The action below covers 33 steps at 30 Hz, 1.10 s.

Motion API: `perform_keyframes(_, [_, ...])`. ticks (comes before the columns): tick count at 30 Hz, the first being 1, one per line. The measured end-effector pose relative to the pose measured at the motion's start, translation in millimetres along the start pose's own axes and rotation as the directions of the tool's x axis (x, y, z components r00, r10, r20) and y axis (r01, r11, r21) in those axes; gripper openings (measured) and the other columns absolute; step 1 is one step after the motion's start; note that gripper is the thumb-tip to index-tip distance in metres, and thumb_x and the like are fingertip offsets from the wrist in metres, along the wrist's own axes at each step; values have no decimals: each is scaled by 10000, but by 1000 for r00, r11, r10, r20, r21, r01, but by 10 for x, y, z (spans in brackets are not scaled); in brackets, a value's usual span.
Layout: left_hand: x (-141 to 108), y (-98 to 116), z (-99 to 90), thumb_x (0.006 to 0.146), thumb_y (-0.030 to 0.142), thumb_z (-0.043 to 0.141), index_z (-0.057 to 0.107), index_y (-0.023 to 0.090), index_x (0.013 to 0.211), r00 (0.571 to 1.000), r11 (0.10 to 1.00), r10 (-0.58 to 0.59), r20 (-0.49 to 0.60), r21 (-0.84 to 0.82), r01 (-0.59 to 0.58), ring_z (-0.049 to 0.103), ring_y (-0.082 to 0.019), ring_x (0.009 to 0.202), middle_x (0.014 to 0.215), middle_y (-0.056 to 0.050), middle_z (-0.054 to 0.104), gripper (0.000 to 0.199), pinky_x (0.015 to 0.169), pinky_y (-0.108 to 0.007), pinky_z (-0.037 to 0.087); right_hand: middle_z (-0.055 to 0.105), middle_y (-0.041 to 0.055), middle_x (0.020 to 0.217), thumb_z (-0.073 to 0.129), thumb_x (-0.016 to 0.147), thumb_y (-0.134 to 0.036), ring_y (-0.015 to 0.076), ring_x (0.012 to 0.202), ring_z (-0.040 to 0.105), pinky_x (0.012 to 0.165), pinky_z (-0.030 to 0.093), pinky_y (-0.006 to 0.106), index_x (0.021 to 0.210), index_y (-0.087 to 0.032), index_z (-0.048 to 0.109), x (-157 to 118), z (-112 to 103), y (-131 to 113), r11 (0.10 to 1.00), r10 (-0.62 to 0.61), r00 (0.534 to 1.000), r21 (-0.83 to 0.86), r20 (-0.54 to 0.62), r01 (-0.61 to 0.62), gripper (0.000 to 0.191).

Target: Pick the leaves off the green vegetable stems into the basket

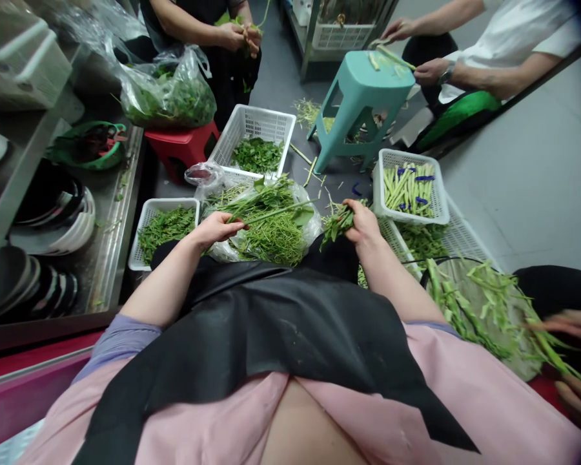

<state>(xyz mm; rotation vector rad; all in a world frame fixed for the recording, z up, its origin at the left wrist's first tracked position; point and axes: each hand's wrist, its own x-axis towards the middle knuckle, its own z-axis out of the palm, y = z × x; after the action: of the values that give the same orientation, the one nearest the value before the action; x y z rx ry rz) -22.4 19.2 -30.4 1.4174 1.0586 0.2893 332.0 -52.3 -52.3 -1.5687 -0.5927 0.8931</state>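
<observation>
My left hand (216,228) pinches the end of a long green leafy stem (278,214), which stretches right over a heap of thin greens (275,240) in an open clear plastic bag. In my right hand (365,224), fingers closed, is a small bunch of leafy greens (337,223) hanging above my right knee. A white basket of cut greens (167,227) stands by my left forearm. Beyond the heap, another white basket (284,123) contains leafy greens.
A teal stool (353,87), a red stool (186,143) bearing a bag of greens (169,97), and a basket of tied stalks (409,187) surround me. Co-workers handle greens ahead and at right. A metal shelf (109,226) with dishes stands left. Trimmings litter the floor.
</observation>
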Motion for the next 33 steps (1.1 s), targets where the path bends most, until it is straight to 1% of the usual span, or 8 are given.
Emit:
perform_keyframes(4, [-30,72,-22,643,458,764,724,60,942,1000,997,-22,3,67,22,273,-26,424,497,59,393,499,420,-189,156,560,-23,657,630,739,-429,101,600,541,594,471,233,753,-203,503,17,-105,-263,968,-238,970,67,-53,241,259])
perform_keyframes(7, [-34,165,-18,627,451,772,728,62,916,1000,994,-8,-4,112,9,284,-30,432,490,59,390,487,425,-190,175,637,8,726,680,731,-377,116,653,573,667,473,255,838,-186,595,-104,-29,-599,907,-313,893,-179,323,382,236])
perform_keyframes(11, [-8,245,14,600,453,776,733,66,898,1000,989,6,13,145,-8,301,-36,443,492,54,406,490,433,-191,201,673,14,740,718,681,-308,110,672,564,661,422,227,818,-153,700,-217,274,-797,719,15,621,-440,784,538,208])
perform_keyframes(14, [6,261,24,585,447,776,742,70,882,1000,980,12,16,197,-15,334,-44,456,504,38,452,481,446,-194,224,671,-3,733,693,695,-354,86,631,538,609,392,204,863,-158,727,-202,435,-722,711,254,418,-461,872,531,260])
perform_keyframes(16, [12,263,23,596,449,764,748,79,874,999,974,33,-3,225,-31,344,-49,461,506,32,472,464,457,-198,232,654,-7,697,694,683,-399,77,587,511,572,376,205,850,-150,723,-178,465,-640,749,335,354,-475,873,462,301])
perform_keyframes(20, [36,272,28,602,451,750,754,96,838,995,955,94,-45,285,-77,425,-73,519,566,7,564,426,516,-213,303,652,-2,708,710,647,-427,85,590,513,579,385,219,832,-147,709,-144,430,-526,798,375,361,-495,854,343,335])
perform_keyframes(26, [84,270,54,616,433,741,755,101,792,996,947,78,-50,315,-58,432,-81,538,557,4,579,375,545,-221,327,638,-25,667,701,643,-307,82,583,495,587,368,220,787,-168,707,-113,390,-495,716,333,412,-512,848,475,200])
perform_keyframes(33, [71,261,108,652,443,727,756,107,812,987,933,146,-73,342,-113,508,-105,601,636,-10,643,374,595,-228,364,599,-22,651,584,700,-291,85,607,473,618,363,225,788,-149,671,-184,393,-261,683,103,659,-535,745,498,188])
